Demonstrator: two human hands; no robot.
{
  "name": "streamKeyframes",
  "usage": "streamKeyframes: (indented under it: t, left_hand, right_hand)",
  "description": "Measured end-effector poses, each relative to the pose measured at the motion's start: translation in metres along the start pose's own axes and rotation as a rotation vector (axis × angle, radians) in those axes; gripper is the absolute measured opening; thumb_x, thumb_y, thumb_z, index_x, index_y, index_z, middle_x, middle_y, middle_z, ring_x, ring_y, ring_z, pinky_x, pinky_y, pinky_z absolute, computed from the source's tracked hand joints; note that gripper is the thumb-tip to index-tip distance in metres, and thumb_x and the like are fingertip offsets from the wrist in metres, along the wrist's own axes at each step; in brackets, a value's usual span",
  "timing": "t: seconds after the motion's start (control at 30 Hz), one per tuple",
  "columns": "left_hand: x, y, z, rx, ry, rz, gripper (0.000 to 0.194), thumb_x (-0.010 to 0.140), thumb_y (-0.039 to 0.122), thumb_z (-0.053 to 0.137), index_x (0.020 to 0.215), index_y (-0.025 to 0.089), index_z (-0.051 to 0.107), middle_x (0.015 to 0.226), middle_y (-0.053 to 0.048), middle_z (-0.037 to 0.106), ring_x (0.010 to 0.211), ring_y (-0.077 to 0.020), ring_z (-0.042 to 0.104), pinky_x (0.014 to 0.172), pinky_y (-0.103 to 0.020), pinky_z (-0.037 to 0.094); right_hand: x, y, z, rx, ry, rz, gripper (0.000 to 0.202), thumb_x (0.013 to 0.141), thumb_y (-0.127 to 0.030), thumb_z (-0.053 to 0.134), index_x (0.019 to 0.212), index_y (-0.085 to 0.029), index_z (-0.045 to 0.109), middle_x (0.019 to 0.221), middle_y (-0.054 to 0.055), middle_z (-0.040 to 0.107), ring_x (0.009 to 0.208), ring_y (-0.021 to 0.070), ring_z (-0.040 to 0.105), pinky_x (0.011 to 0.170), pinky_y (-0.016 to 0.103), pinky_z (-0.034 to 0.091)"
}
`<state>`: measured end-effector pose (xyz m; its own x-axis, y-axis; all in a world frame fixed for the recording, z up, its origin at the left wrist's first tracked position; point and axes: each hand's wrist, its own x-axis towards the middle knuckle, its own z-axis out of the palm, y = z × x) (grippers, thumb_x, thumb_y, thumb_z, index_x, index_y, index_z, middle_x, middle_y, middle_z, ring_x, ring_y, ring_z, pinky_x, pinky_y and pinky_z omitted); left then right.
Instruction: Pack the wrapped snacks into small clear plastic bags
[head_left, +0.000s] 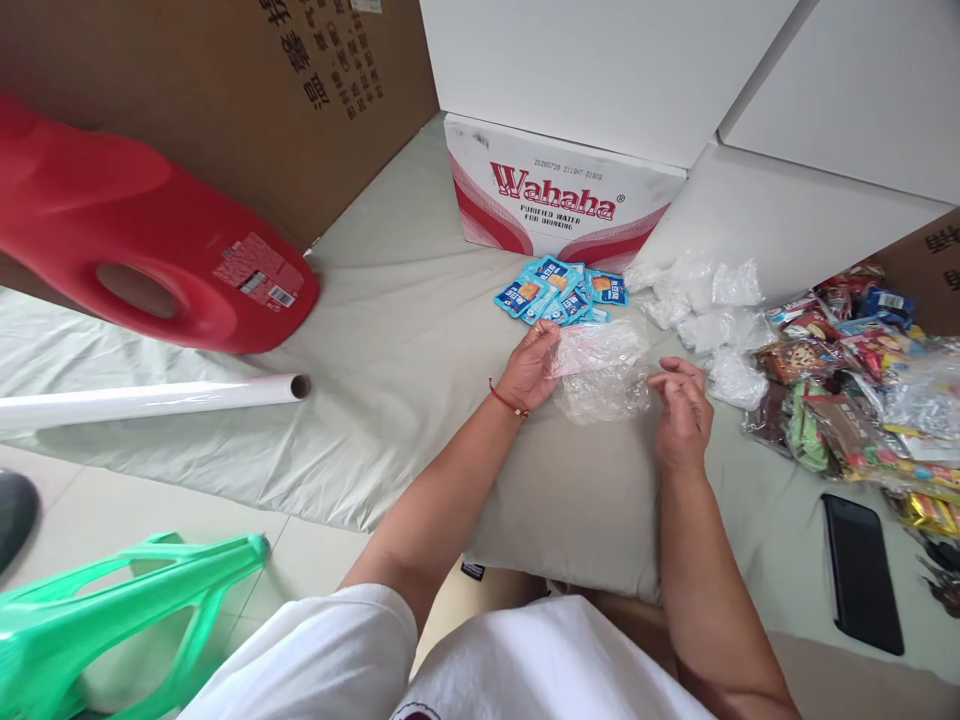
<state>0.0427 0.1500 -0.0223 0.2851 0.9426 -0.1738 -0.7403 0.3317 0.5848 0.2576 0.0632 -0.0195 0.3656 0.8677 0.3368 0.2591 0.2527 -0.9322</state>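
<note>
My left hand (pixel 531 362) pinches the left edge of a clear, crinkled plastic bag (pixel 604 375), which is spread out in front of me and shows a pale pinkish patch. On that wrist is a red cord bracelet (pixel 508 400). Just right of the bag, my right hand (pixel 682 408) has its fingers loosely bent and apart, the tips close to the bag's edge; whether they touch it is hard to see. Beyond the bag lies a heap of small blue sachets (pixel 559 290). Several crumpled clear plastic bags (pixel 709 310) are piled past my right hand.
A Wahaha water carton (pixel 559 190) stands behind the sachets. Mixed packaged snacks (pixel 840 380) and a black phone (pixel 862 572) lie at the right. To the left are a red jug (pixel 150 230), a white tube (pixel 165 400) and a green stool (pixel 135 610).
</note>
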Motion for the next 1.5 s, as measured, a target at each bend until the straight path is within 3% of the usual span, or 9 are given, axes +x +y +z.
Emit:
streamKeyframes:
  t: [0.13, 0.27, 0.47, 0.7, 0.83, 0.97, 1.2, 1.4, 1.5]
  left_hand:
    - [-0.003, -0.006, 0.001, 0.112, -0.020, -0.002, 0.036, 0.082, 0.038, 0.083, 0.084, 0.022, 0.050, 0.079, 0.003, 0.047, 0.071, -0.0114, 0.049, 0.075, -0.026, 0.047]
    - [0.000, -0.016, 0.000, 0.334, -0.021, 0.106, 0.036, 0.086, 0.048, 0.078, 0.091, 0.022, 0.054, 0.092, 0.000, 0.059, 0.087, -0.0145, 0.057, 0.089, -0.028, 0.049]
    - [-0.002, -0.010, -0.003, 0.666, -0.126, 0.360, 0.055, 0.094, 0.071, 0.055, 0.115, 0.022, 0.066, 0.130, -0.010, 0.066, 0.128, -0.0254, 0.059, 0.113, -0.040, 0.042]
    - [-0.008, -0.002, -0.002, 1.004, -0.478, 0.142, 0.043, 0.085, 0.060, 0.075, 0.086, 0.018, 0.071, 0.108, -0.010, 0.074, 0.115, -0.0266, 0.065, 0.107, -0.040, 0.046]
    - [-0.005, -0.002, -0.005, 0.817, -0.375, 0.129, 0.045, 0.089, 0.062, 0.071, 0.094, 0.017, 0.066, 0.107, -0.011, 0.074, 0.109, -0.0242, 0.067, 0.104, -0.041, 0.048]
    - [-0.004, -0.003, -0.005, 0.760, -0.329, 0.076, 0.052, 0.087, 0.060, 0.074, 0.118, 0.019, 0.065, 0.129, -0.014, 0.070, 0.128, -0.0275, 0.062, 0.113, -0.045, 0.043]
    - [0.000, -0.006, -0.006, 0.633, -0.264, 0.152, 0.038, 0.078, 0.054, 0.083, 0.085, 0.017, 0.077, 0.104, -0.010, 0.078, 0.107, -0.0244, 0.069, 0.103, -0.040, 0.048]
    - [0.003, 0.004, -0.009, 0.420, -0.074, 0.155, 0.044, 0.076, 0.058, 0.084, 0.086, 0.017, 0.073, 0.094, -0.007, 0.076, 0.091, -0.0184, 0.069, 0.086, -0.032, 0.053]
    - [0.003, 0.005, -0.008, 0.376, -0.052, 0.163, 0.045, 0.080, 0.060, 0.081, 0.086, 0.019, 0.066, 0.088, -0.003, 0.072, 0.082, -0.0156, 0.068, 0.078, -0.030, 0.055]
  right_hand:
    - [0.001, 0.003, 0.006, 0.226, 0.019, 0.198, 0.057, 0.079, -0.048, 0.082, 0.130, -0.030, 0.064, 0.132, 0.007, 0.060, 0.123, 0.0231, 0.059, 0.100, 0.043, 0.055]
    - [-0.002, -0.001, 0.014, 0.178, -0.070, 0.401, 0.048, 0.068, -0.050, 0.090, 0.102, -0.024, 0.068, 0.087, 0.000, 0.065, 0.077, 0.0159, 0.063, 0.065, 0.028, 0.056]
    - [-0.006, -0.020, 0.011, 0.258, -0.222, 0.577, 0.043, 0.072, -0.055, 0.088, 0.079, -0.022, 0.060, 0.055, -0.009, 0.045, 0.038, 0.0066, 0.034, 0.034, 0.022, 0.025]
    - [-0.007, -0.023, 0.010, 0.297, -0.479, 0.751, 0.045, 0.069, -0.054, 0.092, 0.079, -0.021, 0.062, 0.051, -0.010, 0.040, 0.037, 0.0050, 0.026, 0.033, 0.022, 0.018]
    - [-0.006, -0.020, 0.009, 0.320, -0.432, 0.707, 0.042, 0.066, -0.046, 0.095, 0.081, -0.020, 0.066, 0.057, -0.009, 0.046, 0.045, 0.0046, 0.034, 0.040, 0.020, 0.024]
    - [-0.005, -0.020, 0.006, 0.307, -0.467, 0.744, 0.042, 0.066, -0.046, 0.094, 0.090, -0.019, 0.073, 0.061, -0.007, 0.049, 0.048, 0.0049, 0.033, 0.044, 0.021, 0.022]
    - [-0.005, -0.016, 0.005, 0.272, -0.481, 0.711, 0.044, 0.063, -0.046, 0.096, 0.095, -0.021, 0.077, 0.068, -0.004, 0.057, 0.056, 0.0080, 0.042, 0.050, 0.022, 0.031]
    - [-0.001, -0.014, 0.007, 0.382, -0.211, 0.555, 0.038, 0.064, -0.047, 0.096, 0.083, -0.024, 0.071, 0.099, 0.001, 0.071, 0.091, 0.0162, 0.064, 0.079, 0.030, 0.056]
    - [0.003, -0.016, 0.003, 0.433, -0.124, 0.589, 0.041, 0.064, -0.046, 0.095, 0.084, -0.025, 0.067, 0.099, 0.001, 0.072, 0.085, 0.0160, 0.067, 0.069, 0.029, 0.058]
